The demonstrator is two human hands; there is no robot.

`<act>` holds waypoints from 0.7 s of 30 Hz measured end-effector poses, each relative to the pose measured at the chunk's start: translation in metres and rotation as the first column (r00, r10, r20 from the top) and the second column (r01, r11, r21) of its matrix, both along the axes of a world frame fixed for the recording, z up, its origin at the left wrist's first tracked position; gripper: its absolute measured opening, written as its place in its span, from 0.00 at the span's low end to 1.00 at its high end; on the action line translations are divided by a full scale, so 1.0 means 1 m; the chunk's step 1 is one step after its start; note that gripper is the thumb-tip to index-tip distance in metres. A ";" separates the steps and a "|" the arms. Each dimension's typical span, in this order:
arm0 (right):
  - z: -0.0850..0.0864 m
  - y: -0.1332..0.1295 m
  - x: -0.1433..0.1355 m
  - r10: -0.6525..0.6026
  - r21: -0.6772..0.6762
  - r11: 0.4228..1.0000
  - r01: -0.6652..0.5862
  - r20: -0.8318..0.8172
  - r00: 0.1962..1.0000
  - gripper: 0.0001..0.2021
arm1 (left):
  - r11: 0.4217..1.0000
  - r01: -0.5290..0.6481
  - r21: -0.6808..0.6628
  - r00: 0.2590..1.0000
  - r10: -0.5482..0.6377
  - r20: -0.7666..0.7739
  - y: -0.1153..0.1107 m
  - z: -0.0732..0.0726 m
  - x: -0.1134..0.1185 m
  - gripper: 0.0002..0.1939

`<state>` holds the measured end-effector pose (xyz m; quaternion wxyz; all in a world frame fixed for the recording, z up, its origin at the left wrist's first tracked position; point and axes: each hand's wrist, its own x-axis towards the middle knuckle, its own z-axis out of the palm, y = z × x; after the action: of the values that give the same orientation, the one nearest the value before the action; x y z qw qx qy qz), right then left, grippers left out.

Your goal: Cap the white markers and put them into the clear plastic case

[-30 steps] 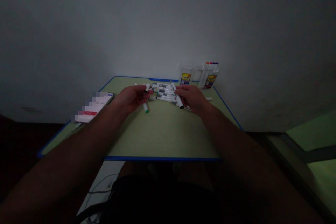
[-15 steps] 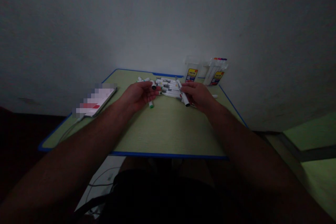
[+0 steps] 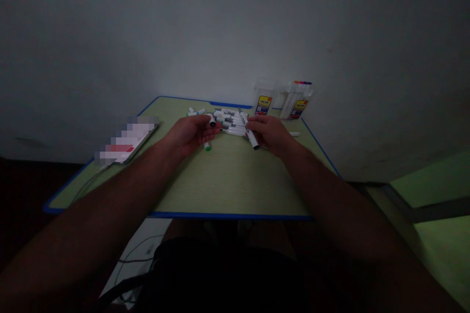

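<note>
Between thumb and fingers, my left hand [image 3: 191,132] pinches a white marker with a dark end [image 3: 212,121], seen nearly end-on. My right hand [image 3: 270,132] grips another white marker [image 3: 250,133], tilted, its dark end pointing down toward me. Between and behind the hands lies a pile of white markers [image 3: 235,129] with grey and coloured ends. A green-ended marker [image 3: 207,147] sticks out below my left hand. More markers [image 3: 197,113] lie crossed beyond that hand, and one [image 3: 294,134] shows past my right hand.
A clear plastic case [image 3: 265,93] with a yellow label stands at the table's back. Beside it, a second clear case [image 3: 296,102] holds several markers. A phone or tablet [image 3: 141,139] with a cable [image 3: 88,181] lies at the left. The table [image 3: 227,181] has a blue edge and meets a wall.
The whole view has shifted slightly, so things appear a little farther left. Both hands keep their grip on the same markers with little other movement.
</note>
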<state>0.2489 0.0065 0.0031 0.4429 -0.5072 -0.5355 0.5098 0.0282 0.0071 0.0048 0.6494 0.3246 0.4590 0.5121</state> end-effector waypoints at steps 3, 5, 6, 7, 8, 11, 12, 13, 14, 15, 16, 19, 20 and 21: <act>0.001 -0.001 -0.001 0.002 0.000 1.000 -0.002 0.018 1.000 0.03 | 1.000 0.007 0.003 1.000 -0.007 0.029 -0.002 0.002 0.000 0.06; 0.001 -0.002 -0.001 0.011 0.003 1.000 -0.011 0.018 1.000 0.03 | 1.000 0.010 0.000 0.999 -0.010 0.040 -0.003 0.003 0.000 0.06; 0.001 -0.002 -0.001 0.018 0.003 1.000 -0.018 0.017 1.000 0.03 | 1.000 0.010 -0.001 0.999 -0.010 0.043 -0.003 0.004 0.000 0.07; 0.001 -0.002 -0.001 0.025 0.002 1.000 -0.025 0.014 1.000 0.03 | 1.000 0.008 -0.002 0.999 -0.007 0.044 -0.003 0.004 0.000 0.06; 0.001 -0.002 -0.001 0.031 0.002 1.000 -0.031 0.012 0.999 0.03 | 1.000 0.006 -0.001 0.999 -0.006 0.047 -0.003 0.004 0.000 0.06; 0.000 -0.001 -0.001 0.033 -0.005 0.999 -0.033 0.010 0.999 0.04 | 1.000 0.004 0.003 0.999 -0.004 0.051 -0.003 0.004 0.000 0.07; 0.000 -0.001 -0.001 0.032 -0.007 0.999 -0.032 0.009 0.999 0.04 | 1.000 0.002 0.003 0.999 -0.003 0.050 -0.003 0.005 0.000 0.07; 0.000 -0.001 -0.001 0.032 -0.008 0.999 -0.032 0.009 0.999 0.04 | 1.000 0.000 0.003 0.999 0.000 0.047 -0.003 0.005 0.000 0.07; 0.000 -0.001 0.000 0.033 -0.009 0.999 -0.033 0.009 0.999 0.04 | 1.000 -0.003 0.004 0.999 0.003 0.046 -0.003 0.005 0.000 0.07; 0.000 -0.001 0.000 0.037 -0.008 0.999 -0.037 0.010 0.999 0.04 | 1.000 -0.007 0.006 0.999 0.006 0.044 -0.003 0.005 0.000 0.07; 0.000 -0.001 0.000 0.040 -0.004 0.999 -0.040 0.009 0.999 0.04 | 1.000 -0.010 0.008 0.999 0.010 0.043 -0.003 0.005 0.000 0.07; -0.001 0.000 0.000 0.042 -0.003 0.999 -0.041 0.003 0.999 0.03 | 1.000 -0.012 0.009 0.999 0.011 0.042 -0.003 0.004 0.001 0.07; -0.001 0.000 0.000 0.043 -0.005 0.999 -0.043 0.000 0.999 0.03 | 1.000 -0.011 0.008 0.999 0.010 0.042 -0.003 0.004 0.001 0.07; -0.002 0.000 0.000 0.044 -0.007 0.999 -0.044 -0.004 0.999 0.02 | 1.000 -0.010 0.008 0.999 0.009 0.043 -0.003 0.004 0.001 0.07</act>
<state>0.2489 0.0070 0.0013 0.4309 -0.4958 -0.5439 0.5222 0.0289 0.0046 0.0086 0.6554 0.3138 0.4445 0.5238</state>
